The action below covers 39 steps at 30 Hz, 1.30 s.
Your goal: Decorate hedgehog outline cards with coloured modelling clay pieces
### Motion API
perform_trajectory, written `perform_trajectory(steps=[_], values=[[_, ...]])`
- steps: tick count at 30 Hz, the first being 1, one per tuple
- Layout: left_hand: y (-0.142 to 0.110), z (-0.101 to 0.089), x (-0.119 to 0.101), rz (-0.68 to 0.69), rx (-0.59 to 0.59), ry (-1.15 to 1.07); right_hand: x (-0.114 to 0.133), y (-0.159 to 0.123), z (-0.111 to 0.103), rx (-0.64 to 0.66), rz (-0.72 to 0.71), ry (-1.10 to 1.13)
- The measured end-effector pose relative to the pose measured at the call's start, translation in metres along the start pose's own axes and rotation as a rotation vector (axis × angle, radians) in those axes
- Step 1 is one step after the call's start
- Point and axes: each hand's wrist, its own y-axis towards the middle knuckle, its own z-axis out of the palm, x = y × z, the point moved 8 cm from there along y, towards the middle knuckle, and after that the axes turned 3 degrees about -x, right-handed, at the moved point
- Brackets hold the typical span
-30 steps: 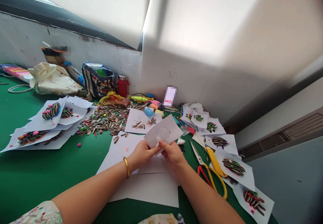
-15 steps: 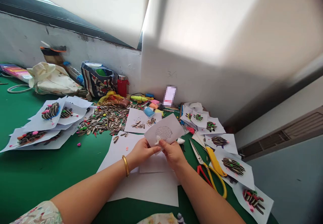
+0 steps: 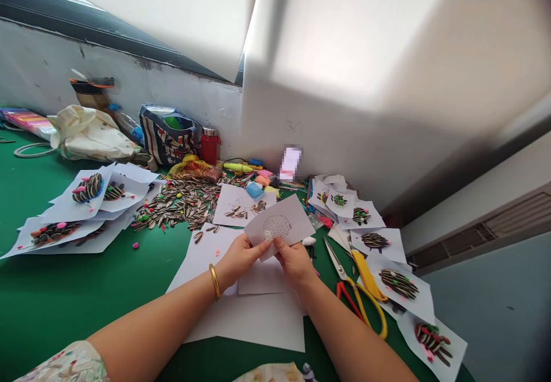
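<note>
Both hands hold a small white paper card [image 3: 297, 221] printed with a round dotted outline drawing [image 3: 277, 226]. My left hand [image 3: 242, 259] pinches its lower left part, and a white blob of clay [image 3: 268, 235] sits near that thumb. My right hand [image 3: 295, 265] grips the lower edge of the card. Loose white paper sheets [image 3: 258, 319] lie beneath both hands on a green table mat [image 3: 86, 307]. A gold bangle [image 3: 214, 281] circles my left wrist.
Striped sunflower seeds [image 3: 181, 201] lie heaped behind the hands. Paper sheets with seed-and-clay pictures [image 3: 400, 284] spread to both sides. Yellow-handled scissors [image 3: 348, 284] lie right of my right hand. Bags [image 3: 166, 136], a red bottle [image 3: 209, 146] and clay pieces line the wall.
The card has shifted slightly left and tilted a little in my hands. My hands have moved slightly closer together.
</note>
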Motion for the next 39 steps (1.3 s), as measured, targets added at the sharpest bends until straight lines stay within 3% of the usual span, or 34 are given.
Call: perform_trajectory(steps=[11, 16, 26, 30, 39], values=[[0.001, -0.003, 0.002, 0.018, -0.036, -0.067, -0.003, 0.003, -0.008, -0.024, -0.069, -0.165], [-0.001, -0.006, 0.005, -0.040, -0.058, -0.066, 0.000, 0.004, -0.010, -0.035, -0.080, -0.176], [-0.001, 0.000, -0.002, -0.015, -0.010, -0.147, 0.010, -0.001, -0.001, -0.008, -0.125, -0.194], [-0.002, 0.000, -0.001, -0.048, -0.015, -0.143, 0.015, -0.003, -0.003, -0.052, -0.130, -0.223], [-0.001, -0.002, -0.002, -0.043, -0.036, -0.176, 0.026, -0.007, 0.005, -0.020, -0.163, -0.278]])
